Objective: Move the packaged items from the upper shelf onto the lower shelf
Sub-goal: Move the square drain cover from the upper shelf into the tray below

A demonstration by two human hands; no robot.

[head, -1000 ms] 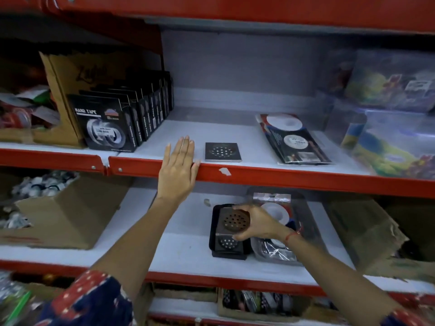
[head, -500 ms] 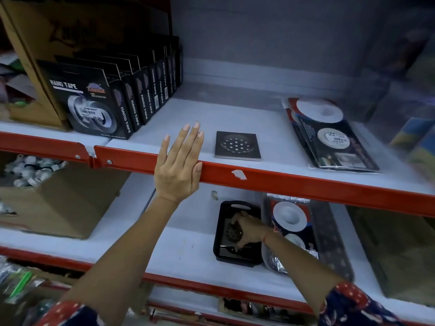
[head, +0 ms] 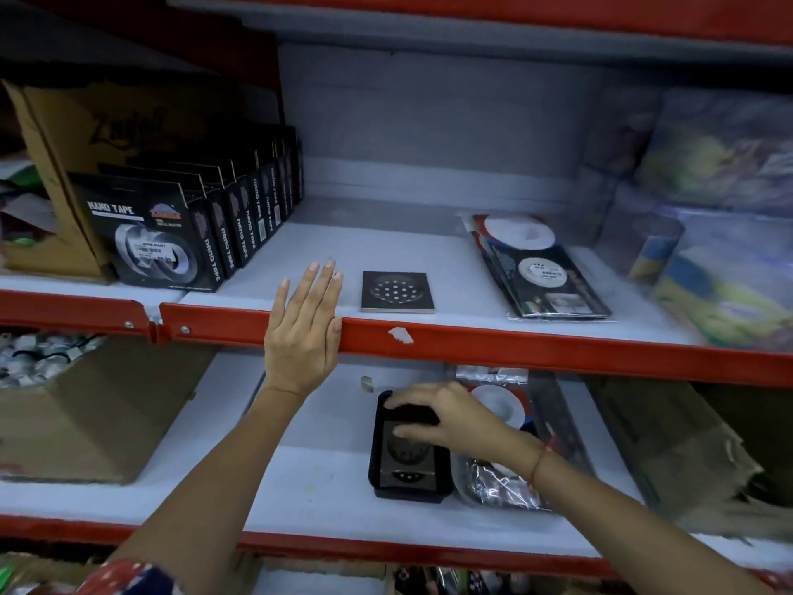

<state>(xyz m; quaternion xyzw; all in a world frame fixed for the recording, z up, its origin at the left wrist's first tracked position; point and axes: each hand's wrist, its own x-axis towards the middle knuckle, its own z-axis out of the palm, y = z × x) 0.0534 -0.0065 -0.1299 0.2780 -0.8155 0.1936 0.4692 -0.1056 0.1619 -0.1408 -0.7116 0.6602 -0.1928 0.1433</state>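
On the upper shelf lie a square black drain cover and, to its right, a flat clear pack of tape rolls. My left hand lies flat and open on the shelf's red front edge, left of the drain cover. On the lower shelf sits a black stack of drain covers. My right hand is curled over its far end, thumb on top. Beside the stack lies another clear tape pack, partly hidden by my right wrist.
A row of black nano tape boxes stands upper left against a cardboard box. Plastic-wrapped colourful goods fill the upper right. Cardboard boxes sit on the lower shelf at left and right.
My right hand has set the drain cover down on the stack and slid to the stack's far end. My left hand has stayed on the red edge.
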